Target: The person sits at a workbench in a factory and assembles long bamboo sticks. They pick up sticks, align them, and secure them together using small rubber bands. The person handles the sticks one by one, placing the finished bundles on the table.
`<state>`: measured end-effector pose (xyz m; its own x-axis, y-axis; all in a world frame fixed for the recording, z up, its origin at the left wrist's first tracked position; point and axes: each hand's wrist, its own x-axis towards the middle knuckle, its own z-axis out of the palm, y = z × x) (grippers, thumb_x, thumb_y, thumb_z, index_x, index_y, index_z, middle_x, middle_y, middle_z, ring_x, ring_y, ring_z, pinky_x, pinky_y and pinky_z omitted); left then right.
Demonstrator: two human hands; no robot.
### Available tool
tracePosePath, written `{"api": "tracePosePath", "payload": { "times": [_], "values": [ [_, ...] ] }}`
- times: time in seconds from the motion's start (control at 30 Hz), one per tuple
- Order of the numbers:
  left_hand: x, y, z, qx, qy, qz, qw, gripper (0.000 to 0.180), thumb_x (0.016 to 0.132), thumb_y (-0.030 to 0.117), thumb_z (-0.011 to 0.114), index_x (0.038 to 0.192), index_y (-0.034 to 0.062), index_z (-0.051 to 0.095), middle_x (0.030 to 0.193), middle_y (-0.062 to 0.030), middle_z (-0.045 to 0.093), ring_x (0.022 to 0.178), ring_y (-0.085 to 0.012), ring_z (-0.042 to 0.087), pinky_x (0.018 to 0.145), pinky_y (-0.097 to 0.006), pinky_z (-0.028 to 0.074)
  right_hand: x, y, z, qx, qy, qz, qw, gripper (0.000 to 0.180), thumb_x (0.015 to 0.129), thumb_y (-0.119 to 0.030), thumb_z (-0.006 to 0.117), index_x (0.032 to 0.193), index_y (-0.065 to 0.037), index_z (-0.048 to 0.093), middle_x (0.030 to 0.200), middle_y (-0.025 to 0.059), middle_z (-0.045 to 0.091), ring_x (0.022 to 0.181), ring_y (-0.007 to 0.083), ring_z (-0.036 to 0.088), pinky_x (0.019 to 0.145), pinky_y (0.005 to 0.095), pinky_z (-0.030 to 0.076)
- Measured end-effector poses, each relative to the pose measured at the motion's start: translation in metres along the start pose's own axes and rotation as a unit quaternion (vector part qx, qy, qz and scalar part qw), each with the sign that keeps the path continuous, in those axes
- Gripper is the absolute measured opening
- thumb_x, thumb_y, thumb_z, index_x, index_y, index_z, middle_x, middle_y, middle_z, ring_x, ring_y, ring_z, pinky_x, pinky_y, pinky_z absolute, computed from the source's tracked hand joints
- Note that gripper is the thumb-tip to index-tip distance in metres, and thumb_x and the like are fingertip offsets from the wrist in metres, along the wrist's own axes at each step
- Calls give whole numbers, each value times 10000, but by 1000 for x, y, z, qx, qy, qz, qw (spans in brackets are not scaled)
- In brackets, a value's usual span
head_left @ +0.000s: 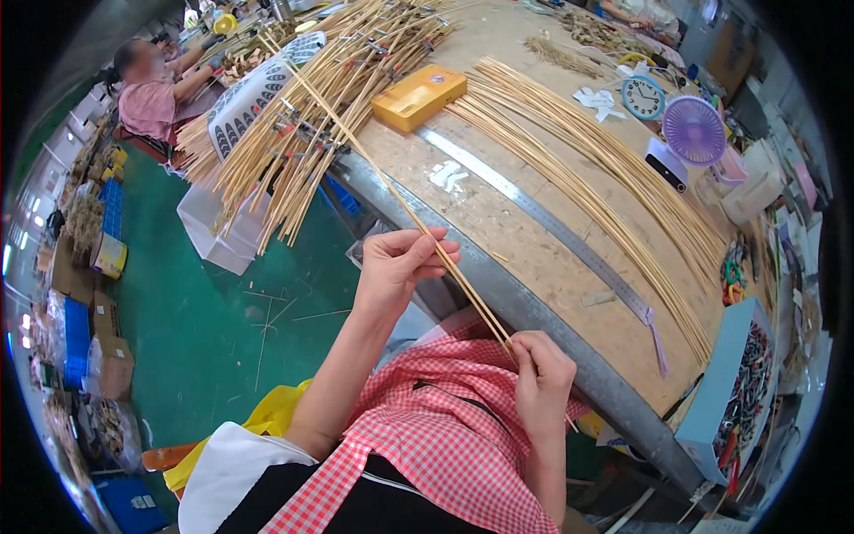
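Thin tan sticks (478,298), like bamboo or rattan strips, run slantwise across my lap beside the table edge. My left hand (391,267) pinches them between thumb and fingers, and their long ends reach up left toward the clipped pile. Lower down, my right hand (543,378) has its fingers closed round the same sticks near their other end. They look like two or so lying together; the exact number is hard to make out. On the table beyond lie long loose sticks (614,173) in rows and a steel ruler (547,222) with a purple ribbon.
A big pile of sticks with clips (311,125) overhangs the table's far left end. Nearby sits a yellow box (418,100). At right are a light blue bin of clips (745,392), a purple fan (694,132) and a clock (642,96). Another person (156,102) sits far left.
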<state>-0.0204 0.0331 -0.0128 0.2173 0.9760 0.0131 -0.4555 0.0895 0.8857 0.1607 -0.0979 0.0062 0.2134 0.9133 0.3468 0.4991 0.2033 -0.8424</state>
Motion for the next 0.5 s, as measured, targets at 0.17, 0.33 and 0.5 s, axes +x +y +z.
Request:
{"api": "tracePosePath", "payload": {
  "times": [0.17,0.33,0.5],
  "values": [
    [-5,5,4,5,20,-6,1000,261,856,163,618,990,-61,603,842,-179,669,745,-242,679,597,-285,561,-1,-2,-1,-25,-49,-34,998,45,777,83,533,808,54,546,737,170,565,627,271,567,574,304,435],
    [-8,13,6,-13,-36,-20,999,232,839,138,637,950,-65,624,826,-184,667,748,-258,678,616,-291,561,-4,-5,-3,-10,-97,-20,995,50,774,81,527,813,53,542,751,177,564,651,299,565,596,327,441],
    [-11,22,5,-22,-62,-12,998,191,832,121,641,918,-50,643,835,-173,672,765,-258,679,628,-286,559,-3,-5,-3,-10,-138,20,990,71,776,72,529,840,53,552,789,197,571,703,352,579,628,345,460]
  ]
}}
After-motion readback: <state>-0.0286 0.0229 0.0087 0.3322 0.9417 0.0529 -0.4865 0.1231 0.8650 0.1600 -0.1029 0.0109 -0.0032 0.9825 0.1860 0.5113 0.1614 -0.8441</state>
